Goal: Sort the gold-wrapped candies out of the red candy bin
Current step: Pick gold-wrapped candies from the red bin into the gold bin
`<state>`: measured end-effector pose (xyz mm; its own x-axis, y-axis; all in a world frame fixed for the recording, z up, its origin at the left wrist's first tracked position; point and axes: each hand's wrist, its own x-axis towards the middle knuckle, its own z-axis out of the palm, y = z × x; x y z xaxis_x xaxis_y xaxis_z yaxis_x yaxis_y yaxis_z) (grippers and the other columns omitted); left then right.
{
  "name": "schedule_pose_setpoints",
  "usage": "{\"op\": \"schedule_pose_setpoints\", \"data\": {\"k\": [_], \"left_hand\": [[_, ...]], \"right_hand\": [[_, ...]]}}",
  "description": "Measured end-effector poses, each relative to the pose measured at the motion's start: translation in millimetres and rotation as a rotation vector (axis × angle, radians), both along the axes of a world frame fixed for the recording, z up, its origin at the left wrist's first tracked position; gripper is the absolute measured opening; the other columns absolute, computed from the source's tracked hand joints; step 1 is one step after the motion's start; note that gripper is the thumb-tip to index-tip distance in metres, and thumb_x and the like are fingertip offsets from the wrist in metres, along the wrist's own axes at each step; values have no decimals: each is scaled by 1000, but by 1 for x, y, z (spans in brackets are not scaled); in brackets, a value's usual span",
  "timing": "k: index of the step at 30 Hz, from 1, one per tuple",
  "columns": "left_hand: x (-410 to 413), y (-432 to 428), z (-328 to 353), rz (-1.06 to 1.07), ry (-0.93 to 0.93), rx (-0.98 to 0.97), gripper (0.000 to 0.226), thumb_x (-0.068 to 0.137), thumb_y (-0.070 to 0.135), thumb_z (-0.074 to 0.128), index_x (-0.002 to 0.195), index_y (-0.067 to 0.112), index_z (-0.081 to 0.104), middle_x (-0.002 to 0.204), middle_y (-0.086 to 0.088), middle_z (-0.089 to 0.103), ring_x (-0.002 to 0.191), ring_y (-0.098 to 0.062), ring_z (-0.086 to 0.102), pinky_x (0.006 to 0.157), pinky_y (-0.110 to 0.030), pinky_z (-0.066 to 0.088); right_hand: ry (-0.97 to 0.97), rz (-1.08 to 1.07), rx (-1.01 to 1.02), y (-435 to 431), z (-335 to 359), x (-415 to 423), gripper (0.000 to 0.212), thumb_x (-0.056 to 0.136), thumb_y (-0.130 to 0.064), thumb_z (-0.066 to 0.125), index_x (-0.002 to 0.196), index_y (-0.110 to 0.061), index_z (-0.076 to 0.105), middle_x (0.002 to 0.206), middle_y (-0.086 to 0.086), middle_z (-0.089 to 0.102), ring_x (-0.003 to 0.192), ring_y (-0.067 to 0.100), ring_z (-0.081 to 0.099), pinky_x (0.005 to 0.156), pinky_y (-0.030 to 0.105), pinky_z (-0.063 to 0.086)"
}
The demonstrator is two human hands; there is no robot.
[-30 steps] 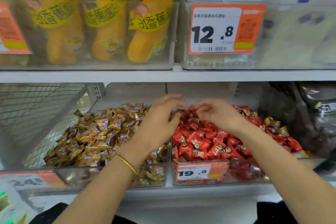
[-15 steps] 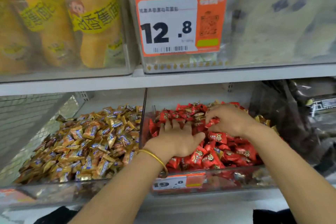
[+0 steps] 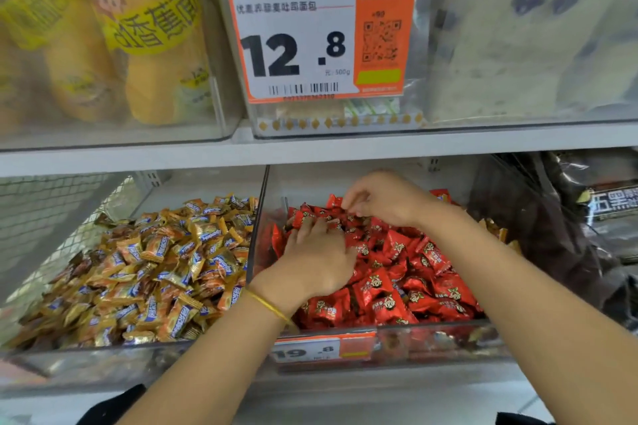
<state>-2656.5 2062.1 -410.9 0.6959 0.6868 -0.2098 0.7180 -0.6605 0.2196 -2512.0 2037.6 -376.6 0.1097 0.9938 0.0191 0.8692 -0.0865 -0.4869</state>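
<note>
The clear bin [image 3: 257, 235] on the lower shelf is heaped with red-wrapped candies [image 3: 397, 286]. A few gold-wrapped candies [image 3: 499, 231] show at its right edge. My left hand [image 3: 317, 259], with a gold bracelet on the wrist, lies flat on the red pile, its fingers straight and pointing to the back. Over the rear of the pile, my right hand [image 3: 383, 200] has curled fingers and pinches a candy at its fingertips. That candy's colour is hidden. The neighbouring bin on the left holds a heap of gold-wrapped candies [image 3: 165, 269].
An orange 19.8 price tag [image 3: 321, 350] sits on the red bin's front wall. The upper shelf [image 3: 310, 148] hangs low over both bins and carries a 12.8 tag [image 3: 321, 38]. Dark bags [image 3: 569, 235] crowd the right, and wire mesh [image 3: 51, 217] closes the left.
My left hand moved from above the divider into the red bin and now lies on the red candies. My right hand shifted toward the back of the pile. The view came closer.
</note>
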Motion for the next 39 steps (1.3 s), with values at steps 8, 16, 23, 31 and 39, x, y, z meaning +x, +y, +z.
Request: {"op": "schedule_pose_setpoints", "data": {"k": [8, 16, 23, 31, 39], "left_hand": [[-19, -5, -12, 30, 60, -14, 64, 99, 44, 24, 149, 7, 8, 157, -10, -8, 144, -23, -12, 116, -35, -5], [-21, -6, -13, 46, -49, -22, 60, 100, 40, 28, 148, 7, 15, 158, -10, -1, 145, -22, -7, 116, -34, -1], [-20, -4, -6, 103, -404, -29, 47, 98, 18, 42, 140, 2, 31, 152, -13, 20, 142, -25, 15, 116, -31, 15], [-13, -8, 1, 133, -715, -148, 61, 95, 16, 51, 147, 14, 20, 149, -4, 29, 138, -16, 24, 103, -15, 20], [-13, -21, 3, 36, -887, -274, 29, 87, 15, 64, 109, 22, 46, 88, 4, 62, 71, -5, 62, 60, -16, 50]], "right_hand": [[-233, 130, -323, 39, -19, -9, 49, 87, -6, 62, 134, -19, 51, 127, 0, 52, 114, 21, 49, 81, 19, 37], [21, 63, -228, 37, -31, 0, 22, 82, 10, 59, 99, -2, 67, 81, -5, 52, 70, 7, 51, 50, 7, 39], [176, -41, -11, 22, -23, 13, 15, 77, -3, 74, 76, -16, 65, 75, -11, 60, 68, -2, 55, 57, 3, 42], [337, -68, 135, -11, -3, 13, 12, 76, 0, 73, 78, -9, 66, 77, -1, 64, 71, 7, 59, 75, 19, 50], [669, -13, 110, -33, -1, 2, 13, 78, 3, 69, 80, -9, 66, 75, 5, 67, 63, 8, 59, 58, 17, 48]]}}
